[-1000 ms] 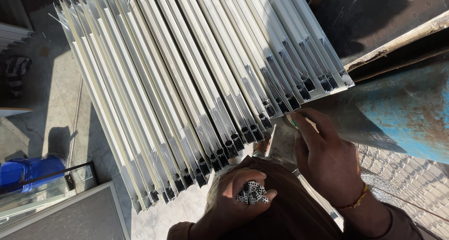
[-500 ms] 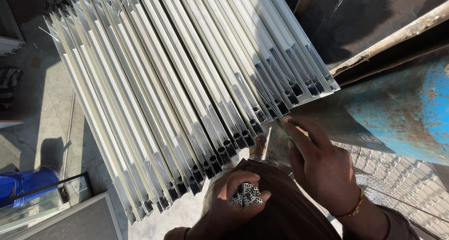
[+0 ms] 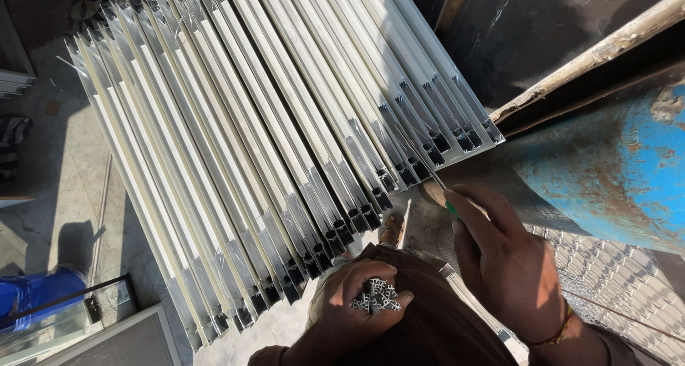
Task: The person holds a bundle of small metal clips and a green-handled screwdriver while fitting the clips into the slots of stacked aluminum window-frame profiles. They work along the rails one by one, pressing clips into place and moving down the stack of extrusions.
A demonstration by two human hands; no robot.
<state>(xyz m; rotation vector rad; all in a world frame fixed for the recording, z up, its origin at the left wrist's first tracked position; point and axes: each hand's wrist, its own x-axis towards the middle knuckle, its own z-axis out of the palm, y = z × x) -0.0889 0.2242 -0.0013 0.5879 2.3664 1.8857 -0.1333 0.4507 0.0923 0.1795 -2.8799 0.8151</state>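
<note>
My left hand (image 3: pixel 354 310) is cupped low in the middle, closed around a bunch of small metal connector pieces (image 3: pixel 376 297). My right hand (image 3: pixel 504 262) sits to the right of it, gripping a thin screwdriver with a green handle (image 3: pixel 437 179) whose tip points at the ends of the profiles. A large stack of long cream-white aluminium profiles (image 3: pixel 271 145) slopes from the upper left down toward my hands, with their dark hollow ends facing me.
A rusty blue drum (image 3: pixel 614 173) lies at the right under a rough wooden plank (image 3: pixel 592 56). Wire mesh (image 3: pixel 614 287) covers the lower right. A blue container (image 3: pixel 32 295) and a framed glass panel (image 3: pixel 85 330) sit at the lower left on the concrete floor.
My right hand has lifted slightly and the screwdriver now points into the profile ends. The view has shifted a little; my left hand keeps holding the connector pieces.
</note>
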